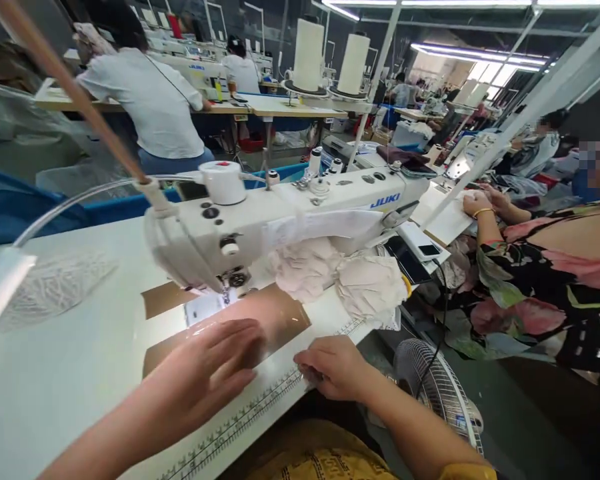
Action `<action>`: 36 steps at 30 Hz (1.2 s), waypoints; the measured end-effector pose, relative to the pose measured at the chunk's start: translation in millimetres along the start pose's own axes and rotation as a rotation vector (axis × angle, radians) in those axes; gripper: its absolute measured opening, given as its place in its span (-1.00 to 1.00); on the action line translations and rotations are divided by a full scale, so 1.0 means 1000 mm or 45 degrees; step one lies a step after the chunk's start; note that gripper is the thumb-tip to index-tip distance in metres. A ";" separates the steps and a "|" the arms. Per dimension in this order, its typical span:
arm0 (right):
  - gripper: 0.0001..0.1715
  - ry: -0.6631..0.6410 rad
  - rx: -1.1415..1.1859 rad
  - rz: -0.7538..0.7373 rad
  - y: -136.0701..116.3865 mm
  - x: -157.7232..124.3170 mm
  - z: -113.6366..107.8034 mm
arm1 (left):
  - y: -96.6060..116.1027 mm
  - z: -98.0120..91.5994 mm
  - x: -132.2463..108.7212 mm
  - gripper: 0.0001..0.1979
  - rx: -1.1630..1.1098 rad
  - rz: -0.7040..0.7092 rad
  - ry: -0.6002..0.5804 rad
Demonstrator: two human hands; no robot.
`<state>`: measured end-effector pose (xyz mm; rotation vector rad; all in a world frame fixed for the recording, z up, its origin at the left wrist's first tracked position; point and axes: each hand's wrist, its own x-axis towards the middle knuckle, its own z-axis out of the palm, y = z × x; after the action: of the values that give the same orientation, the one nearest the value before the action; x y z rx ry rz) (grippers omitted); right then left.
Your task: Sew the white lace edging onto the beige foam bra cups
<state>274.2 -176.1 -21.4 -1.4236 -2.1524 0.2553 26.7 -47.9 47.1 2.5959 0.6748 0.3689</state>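
Note:
A white JUKI sewing machine (pixel 300 207) stands on the white table (pixel 70 360), its needle over a brown sheet (pixel 280 313) that lies flat on the table. My left hand (pixel 205 373) rests flat on that sheet just in front of the needle, fingers stretched out. At the table's front edge my right hand (pixel 335 367) is closed, its fingers pinched together beside the printed ruler strip (pixel 240 420); what they pinch is hidden. Crumpled pale cloth (pixel 340 273) is bunched under the machine's arm.
A small fan (pixel 440 393) stands right of the table, below it. A person in a flowered top (pixel 540 280) sits at the right. A phone (pixel 410 260) lies by the machine. Two large thread cones (pixel 330 57) and more workers fill the background.

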 end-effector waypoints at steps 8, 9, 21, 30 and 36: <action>-0.69 0.731 0.014 0.059 0.036 -0.042 -0.049 | 0.062 0.056 0.152 -0.52 0.007 0.379 -0.027; -0.67 0.753 -0.021 0.092 0.041 -0.047 -0.053 | 0.065 0.065 0.167 -0.49 0.027 0.414 -0.037; -0.51 0.719 -0.170 0.299 0.082 -0.075 -0.055 | 0.078 0.075 0.236 -0.53 -0.062 0.307 -0.221; -0.45 0.659 -0.172 0.343 0.086 -0.076 -0.055 | 0.089 0.078 0.235 -0.68 -0.571 0.046 0.169; -0.53 0.648 -0.239 0.344 0.088 -0.077 -0.052 | 0.112 0.061 0.211 -0.77 -0.611 0.094 0.714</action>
<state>394.7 -214.6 -41.7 -1.6706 -1.6035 -0.2019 271.5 -48.7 76.8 2.0591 0.5725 1.1541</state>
